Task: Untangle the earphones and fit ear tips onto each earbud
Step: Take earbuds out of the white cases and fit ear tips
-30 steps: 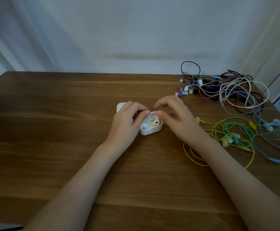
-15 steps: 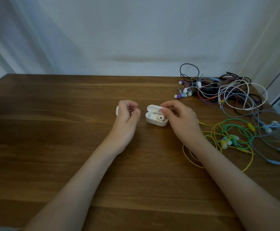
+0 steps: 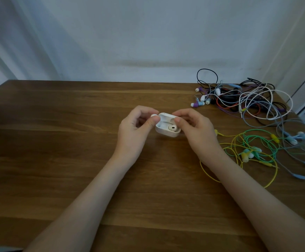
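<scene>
Earphones (image 3: 242, 104) lie tangled at the counter's (image 3: 57, 142) far right. Our left hand (image 3: 131, 133) has its grip pinched on a white earbud (image 3: 154, 116), and our right hand (image 3: 197, 130) has its grip closed round the open case (image 3: 167, 131). We judge that untangling is not yet begun.

L hand (image 3: 134, 129) pinching, R hand (image 3: 197, 130) gripping

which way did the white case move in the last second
Yes: the white case, held by the right hand, sits slightly nearer the table's far edge and the cable tangle.
</scene>
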A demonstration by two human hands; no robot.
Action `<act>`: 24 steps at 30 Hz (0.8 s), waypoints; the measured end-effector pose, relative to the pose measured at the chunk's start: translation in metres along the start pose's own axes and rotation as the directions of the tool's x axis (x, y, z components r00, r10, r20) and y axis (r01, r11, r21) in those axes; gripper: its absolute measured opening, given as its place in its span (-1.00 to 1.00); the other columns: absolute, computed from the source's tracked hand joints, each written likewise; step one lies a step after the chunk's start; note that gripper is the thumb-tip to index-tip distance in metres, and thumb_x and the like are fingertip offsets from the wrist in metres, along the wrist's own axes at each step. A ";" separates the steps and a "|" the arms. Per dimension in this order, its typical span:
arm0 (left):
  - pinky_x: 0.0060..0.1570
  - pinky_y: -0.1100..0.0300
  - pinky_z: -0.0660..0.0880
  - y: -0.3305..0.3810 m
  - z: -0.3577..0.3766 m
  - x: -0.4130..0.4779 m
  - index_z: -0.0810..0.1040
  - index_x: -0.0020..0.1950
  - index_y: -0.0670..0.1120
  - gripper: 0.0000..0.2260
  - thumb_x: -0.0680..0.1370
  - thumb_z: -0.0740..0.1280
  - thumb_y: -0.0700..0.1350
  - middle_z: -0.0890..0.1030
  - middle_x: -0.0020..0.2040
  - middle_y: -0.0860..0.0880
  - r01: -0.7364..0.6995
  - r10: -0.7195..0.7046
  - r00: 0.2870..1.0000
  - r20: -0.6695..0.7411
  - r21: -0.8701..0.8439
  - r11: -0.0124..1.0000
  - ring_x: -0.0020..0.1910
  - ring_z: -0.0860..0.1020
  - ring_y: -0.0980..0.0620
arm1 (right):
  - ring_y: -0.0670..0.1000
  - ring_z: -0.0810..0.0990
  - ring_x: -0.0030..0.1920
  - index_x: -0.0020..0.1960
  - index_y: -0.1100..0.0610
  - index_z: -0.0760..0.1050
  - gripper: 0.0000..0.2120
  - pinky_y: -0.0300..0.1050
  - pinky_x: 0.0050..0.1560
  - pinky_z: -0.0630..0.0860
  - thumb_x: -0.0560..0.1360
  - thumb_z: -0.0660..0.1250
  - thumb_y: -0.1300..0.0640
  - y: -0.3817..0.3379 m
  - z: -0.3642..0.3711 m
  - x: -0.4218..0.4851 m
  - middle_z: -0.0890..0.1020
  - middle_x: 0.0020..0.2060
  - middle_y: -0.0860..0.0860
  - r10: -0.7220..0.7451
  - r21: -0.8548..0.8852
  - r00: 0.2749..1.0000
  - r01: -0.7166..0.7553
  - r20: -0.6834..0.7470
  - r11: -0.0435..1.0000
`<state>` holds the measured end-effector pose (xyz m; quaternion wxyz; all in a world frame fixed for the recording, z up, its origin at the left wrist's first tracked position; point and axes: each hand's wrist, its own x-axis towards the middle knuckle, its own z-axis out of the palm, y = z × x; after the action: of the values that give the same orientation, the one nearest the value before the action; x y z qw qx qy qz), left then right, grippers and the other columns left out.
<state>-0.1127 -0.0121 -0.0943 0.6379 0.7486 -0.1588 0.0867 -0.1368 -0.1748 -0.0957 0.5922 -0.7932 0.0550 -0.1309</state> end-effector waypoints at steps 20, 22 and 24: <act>-0.27 0.47 0.38 -0.005 0.003 0.001 0.57 -0.01 0.02 -0.94 0.52 0.39 -0.07 0.54 -0.22 0.13 0.067 -0.095 0.991 0.099 0.259 0.963 -0.26 0.48 0.33 | -0.06 0.60 0.00 0.04 0.01 0.56 -0.88 0.05 0.06 0.58 0.54 0.31 0.17 -0.005 -0.001 -0.002 0.64 -0.05 -0.03 0.026 0.008 0.999 -0.026 0.024 1.000; -0.28 0.48 0.37 -0.004 0.004 0.001 0.56 0.02 0.02 -0.89 0.52 0.40 -0.04 0.52 -0.22 0.14 0.076 -0.103 0.990 0.097 0.251 0.965 -0.26 0.47 0.34 | -0.04 0.61 0.00 0.04 0.01 0.56 -0.88 0.08 0.06 0.59 0.54 0.31 0.17 -0.004 -0.001 -0.002 0.64 -0.06 -0.03 0.027 0.018 0.999 -0.027 0.025 0.999; -0.27 0.47 0.37 -0.002 0.004 0.000 0.53 0.05 0.02 -0.86 0.52 0.38 0.00 0.52 -0.20 0.13 0.089 -0.110 0.990 0.083 0.231 0.969 -0.26 0.46 0.33 | -0.03 0.61 0.00 0.03 0.00 0.57 -0.88 0.12 0.04 0.59 0.55 0.30 0.16 -0.004 -0.002 -0.002 0.64 -0.07 -0.03 0.035 0.044 0.999 -0.036 0.024 0.998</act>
<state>-0.1124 -0.0160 -0.0974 0.5435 0.8268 -0.1403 0.0364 -0.1390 -0.1748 -0.0920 0.6124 -0.7803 0.0591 -0.1123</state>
